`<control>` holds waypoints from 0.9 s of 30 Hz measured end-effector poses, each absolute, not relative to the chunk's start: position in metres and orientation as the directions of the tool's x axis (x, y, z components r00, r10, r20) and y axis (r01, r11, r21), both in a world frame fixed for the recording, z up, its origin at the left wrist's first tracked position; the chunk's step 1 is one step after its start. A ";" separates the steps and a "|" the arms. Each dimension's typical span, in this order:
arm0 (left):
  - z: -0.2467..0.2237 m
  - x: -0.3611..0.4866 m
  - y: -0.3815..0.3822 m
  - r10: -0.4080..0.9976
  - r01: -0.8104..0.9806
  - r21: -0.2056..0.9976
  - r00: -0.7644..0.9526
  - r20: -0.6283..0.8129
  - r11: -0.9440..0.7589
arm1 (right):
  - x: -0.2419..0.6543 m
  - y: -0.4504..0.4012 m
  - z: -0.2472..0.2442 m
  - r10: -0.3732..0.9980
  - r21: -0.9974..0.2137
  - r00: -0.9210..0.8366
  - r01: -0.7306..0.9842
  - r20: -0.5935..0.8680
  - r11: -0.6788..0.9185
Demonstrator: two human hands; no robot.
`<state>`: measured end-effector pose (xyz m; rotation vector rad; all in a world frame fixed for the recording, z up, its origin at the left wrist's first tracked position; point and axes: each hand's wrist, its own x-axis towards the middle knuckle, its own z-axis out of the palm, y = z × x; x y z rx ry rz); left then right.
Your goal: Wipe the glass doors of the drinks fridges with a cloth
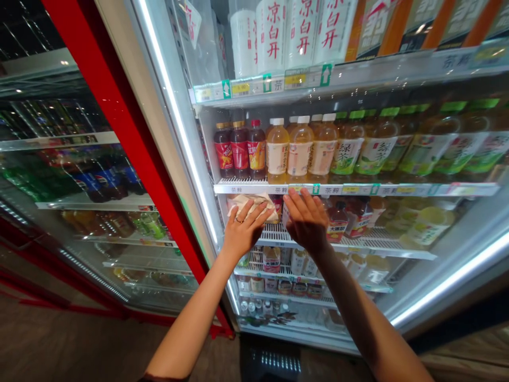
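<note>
My left hand (pixel 246 228), with a ring on one finger, presses a crumpled pale cloth (pixel 252 207) against the glass door of a drinks cooler (pixel 358 233). The fingers lie over the cloth. My right hand (pixel 306 222) rests flat beside it, with its fingers spread and nothing in it, apparently on the same glass. Behind the hands stands a white wire shelf (pixel 278 234) of bottled drinks, and its packs are partly hidden by both hands. The shelf edge with price labels (pixel 353 189) runs just above my fingertips.
Rows of green tea bottles (pixel 374 146) and orange-capped bottles (pixel 300 148) fill the shelf above the hands. White bottles (pixel 330 32) stand higher up. A red-framed cooler (pixel 119 122) stands to the left, with a brown floor (pixel 79 339) below.
</note>
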<state>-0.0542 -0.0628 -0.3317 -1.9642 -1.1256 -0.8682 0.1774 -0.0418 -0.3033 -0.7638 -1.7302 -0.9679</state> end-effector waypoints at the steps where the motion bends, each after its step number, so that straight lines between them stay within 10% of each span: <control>1: -0.333 -0.060 -0.063 0.415 0.893 -0.250 0.402 0.816 -0.373 | 0.173 -0.041 -0.302 0.090 0.269 -0.357 0.825 0.930 0.496; 17: -0.335 -0.088 -0.058 0.354 0.913 -0.193 0.325 0.877 -0.360 | 0.158 -0.038 -0.302 0.331 0.240 -0.441 0.831 0.834 0.502; 22: -0.328 -0.086 -0.058 0.375 0.948 -0.031 0.156 0.914 -0.317 | 0.161 -0.036 -0.310 0.233 0.328 -0.514 0.772 0.825 0.544; 27: -0.337 -0.099 -0.053 0.356 0.927 -0.113 0.248 0.901 -0.358 | 0.155 -0.045 -0.319 0.104 0.442 -0.605 0.677 0.789 0.588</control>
